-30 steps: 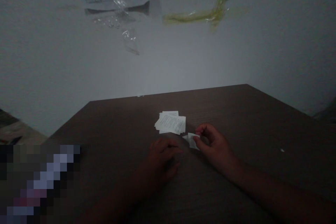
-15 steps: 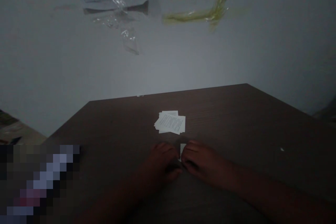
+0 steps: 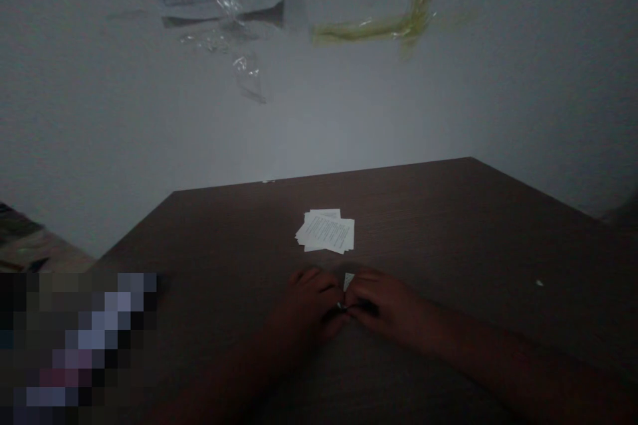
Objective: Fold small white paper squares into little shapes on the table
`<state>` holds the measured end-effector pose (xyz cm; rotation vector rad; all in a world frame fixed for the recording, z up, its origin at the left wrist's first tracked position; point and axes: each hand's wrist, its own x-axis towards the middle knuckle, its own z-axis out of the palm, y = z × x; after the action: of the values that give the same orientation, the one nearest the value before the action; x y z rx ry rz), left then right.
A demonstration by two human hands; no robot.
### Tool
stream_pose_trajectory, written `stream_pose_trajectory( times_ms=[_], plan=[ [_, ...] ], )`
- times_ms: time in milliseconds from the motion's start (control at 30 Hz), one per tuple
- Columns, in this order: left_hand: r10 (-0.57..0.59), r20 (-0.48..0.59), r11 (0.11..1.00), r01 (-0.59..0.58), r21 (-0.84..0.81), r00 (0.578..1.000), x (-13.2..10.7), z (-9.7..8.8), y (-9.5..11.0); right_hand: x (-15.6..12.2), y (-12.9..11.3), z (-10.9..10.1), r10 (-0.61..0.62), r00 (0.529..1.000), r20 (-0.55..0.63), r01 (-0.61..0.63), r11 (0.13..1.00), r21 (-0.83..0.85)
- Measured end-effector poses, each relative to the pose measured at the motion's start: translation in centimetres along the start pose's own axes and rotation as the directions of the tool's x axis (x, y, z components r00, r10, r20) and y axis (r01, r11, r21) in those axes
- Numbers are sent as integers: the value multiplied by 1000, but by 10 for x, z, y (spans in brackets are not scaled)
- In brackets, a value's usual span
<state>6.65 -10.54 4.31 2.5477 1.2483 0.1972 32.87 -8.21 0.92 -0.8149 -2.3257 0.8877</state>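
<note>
Meeting at six o'clock of the paper stack (image 3: 326,232): right hand (image 3: 383,302) has brought the paper slip (image 3: 348,279) to the left hand (image 3: 312,302), both grips pinching it.

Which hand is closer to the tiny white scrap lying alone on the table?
Right. Both hands meet on a paper slip; the right hand lies left of the scrap, apart from it, and the left hand is farther left.

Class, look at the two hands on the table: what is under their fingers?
A corner of a white slip peeks out between the left hand and right hand; the fingers cover the rest, hiding its shape and any print. Below lies the dark table.
</note>
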Motion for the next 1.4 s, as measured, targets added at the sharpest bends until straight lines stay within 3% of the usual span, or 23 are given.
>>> stream_pose_trajectory(
  times_ms=[400, 633, 833, 1033, 1400],
  plan=[
    [26, -29, 997, -24, 67, 999, 3, 11, -8, -1, -2, 3, 89, 996, -19, -88, 995, 42],
    [-20, -100, 996, 11, -93, 995, 0, 4, -18, 2, 1, -12, 4, 1000, -19, -5, 997, -80],
    [-44, -128, 990, 26, -140, 991, -2, 0, -19, 6, 8, -21, 29, 1000, -10, -30, 994, -103],
    [-63, -155, 994, 48, -98, 986, 1, 4, -13, 6, 11, -14, 38, 998, -44, -40, 999, -28],
    [-36, -230, 981, -9, -193, 973, 6, 19, -25, 11, 14, -4, 92, 987, -130, -99, 994, -54]
  ],
)
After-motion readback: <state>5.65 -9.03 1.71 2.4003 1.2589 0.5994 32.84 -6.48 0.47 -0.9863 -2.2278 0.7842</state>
